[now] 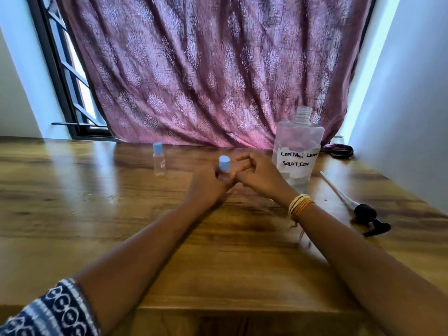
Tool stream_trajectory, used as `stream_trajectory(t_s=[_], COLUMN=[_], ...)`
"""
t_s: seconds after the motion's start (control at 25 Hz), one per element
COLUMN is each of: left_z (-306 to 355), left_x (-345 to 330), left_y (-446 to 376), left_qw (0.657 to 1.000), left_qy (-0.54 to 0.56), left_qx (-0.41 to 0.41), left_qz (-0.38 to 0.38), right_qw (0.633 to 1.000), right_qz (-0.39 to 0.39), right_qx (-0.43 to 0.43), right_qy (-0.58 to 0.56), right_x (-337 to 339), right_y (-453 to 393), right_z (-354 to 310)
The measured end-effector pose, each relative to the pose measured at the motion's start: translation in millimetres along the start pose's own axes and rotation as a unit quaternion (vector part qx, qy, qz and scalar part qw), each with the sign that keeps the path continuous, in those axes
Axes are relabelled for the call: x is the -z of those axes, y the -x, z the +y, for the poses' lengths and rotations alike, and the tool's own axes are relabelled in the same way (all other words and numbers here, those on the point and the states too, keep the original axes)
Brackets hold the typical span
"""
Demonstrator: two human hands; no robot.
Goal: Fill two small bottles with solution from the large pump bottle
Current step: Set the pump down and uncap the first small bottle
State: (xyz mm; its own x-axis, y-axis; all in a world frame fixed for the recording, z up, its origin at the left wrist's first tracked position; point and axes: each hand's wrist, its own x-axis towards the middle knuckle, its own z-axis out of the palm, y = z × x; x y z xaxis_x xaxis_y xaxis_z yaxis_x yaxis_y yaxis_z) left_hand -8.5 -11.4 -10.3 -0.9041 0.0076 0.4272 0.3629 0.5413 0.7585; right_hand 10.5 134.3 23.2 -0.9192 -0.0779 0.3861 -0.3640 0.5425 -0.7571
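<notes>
My left hand (208, 184) grips a small clear bottle whose blue cap (224, 163) shows above the fingers; the body is mostly hidden. My right hand (260, 173) hovers just right of that cap, fingers loosely curled and holding nothing. A second small clear bottle (159, 160) with a blue cap stands upright to the left, apart from both hands. The large clear bottle (297, 151), labelled "contact lens solution", stands open-necked behind my right hand. Its black pump (366, 213) with a long white tube lies on the table to the right.
Everything rests on a wooden table (121, 214). A purple patterned curtain (206, 76) hangs along the far edge. A dark pouch (337, 150) lies at the back right corner near the white wall. A window frame stands at the back left.
</notes>
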Motion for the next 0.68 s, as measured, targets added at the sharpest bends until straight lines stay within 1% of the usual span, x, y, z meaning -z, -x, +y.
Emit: stream_trajectory(t_s=[0.04, 0.12, 0.2, 0.32, 0.36, 0.48, 0.56, 0.68], left_z=[5, 13, 14, 7, 5, 4, 3, 0], left_x=[-5, -10, -5, 19, 25, 28, 24, 26], left_y=[0, 2, 3, -2, -2, -2, -2, -4], left_qw=[0.999, 0.996, 0.994, 0.979, 0.974, 0.969, 0.964, 0.957], left_qy=[-0.006, -0.018, 0.02, 0.054, 0.07, 0.11, 0.129, 0.141], left_qx=[-0.029, -0.081, -0.079, -0.063, -0.048, -0.026, -0.012, -0.008], left_qz=[-0.018, -0.037, -0.077, -0.189, -0.21, -0.218, -0.233, -0.252], right_qw=[1.0, 0.999, 0.999, 0.999, 0.999, 0.998, 0.997, 0.991], right_qz=[0.011, 0.022, 0.031, 0.033, 0.031, 0.034, 0.028, -0.03], right_qx=[0.011, 0.03, 0.037, 0.021, 0.02, 0.016, 0.028, 0.051], right_qy=[-0.011, 0.003, 0.026, 0.002, -0.005, -0.042, -0.061, -0.123], right_x=[4, 6, 6, 4, 3, 3, 3, 2], right_y=[0, 1, 2, 2, 2, 4, 7, 12], right_z=[-4, -7, -7, -5, -5, -7, -10, -18])
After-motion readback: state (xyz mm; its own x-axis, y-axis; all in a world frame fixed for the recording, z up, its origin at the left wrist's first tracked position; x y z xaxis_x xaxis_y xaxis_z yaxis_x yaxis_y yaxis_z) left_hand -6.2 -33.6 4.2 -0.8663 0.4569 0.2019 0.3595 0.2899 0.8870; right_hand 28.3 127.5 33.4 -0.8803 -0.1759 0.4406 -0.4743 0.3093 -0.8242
